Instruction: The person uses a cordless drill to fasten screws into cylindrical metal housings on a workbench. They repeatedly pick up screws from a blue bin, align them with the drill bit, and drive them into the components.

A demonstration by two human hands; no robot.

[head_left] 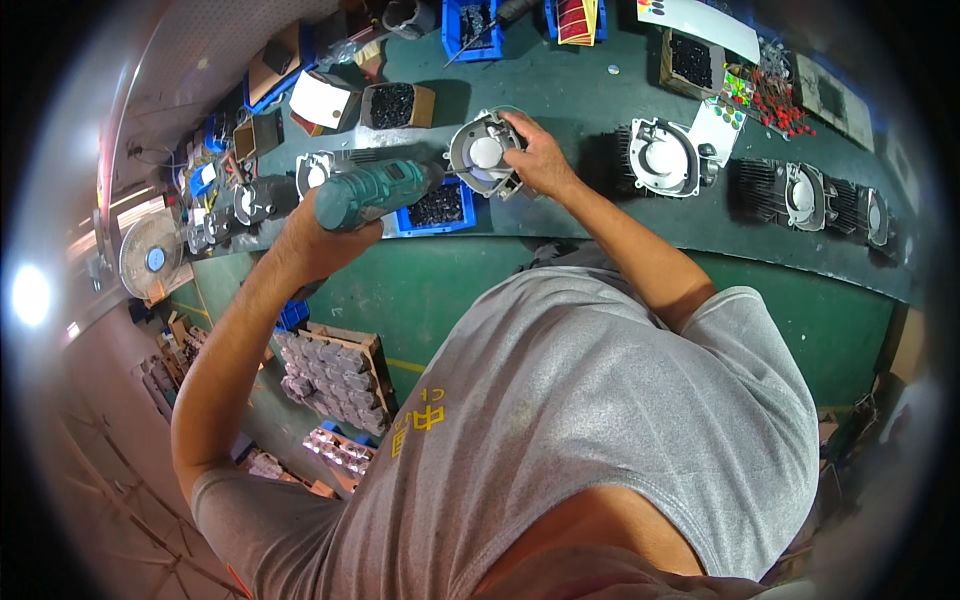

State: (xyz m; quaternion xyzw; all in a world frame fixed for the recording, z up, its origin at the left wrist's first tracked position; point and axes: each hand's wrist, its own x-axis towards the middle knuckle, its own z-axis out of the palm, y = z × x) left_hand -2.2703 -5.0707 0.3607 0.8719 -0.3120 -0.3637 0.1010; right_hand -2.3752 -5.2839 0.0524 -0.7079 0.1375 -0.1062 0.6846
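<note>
My left hand (322,245) is wrapped round the handle of a teal cordless drill (372,194), which lies level and points right. The drill's front end is at the left side of a round grey metal housing (486,152) with a pale disc in its middle. I cannot tell whether the bit sits in a screw. My right hand (540,160) grips this housing by its right rim, thumb on the inner side. Below the drill, a blue bin (462,215) of small black parts stands at the bench's near edge. Another finned metal housing (662,160) sits to the right.
More finned housings (800,195) line the green bench (560,85) at right, others (262,200) at left. Cardboard boxes of dark screws (398,105) and blue bins (472,30) stand at the back. A fan (152,255) is at far left; stacked castings (335,375) lie below.
</note>
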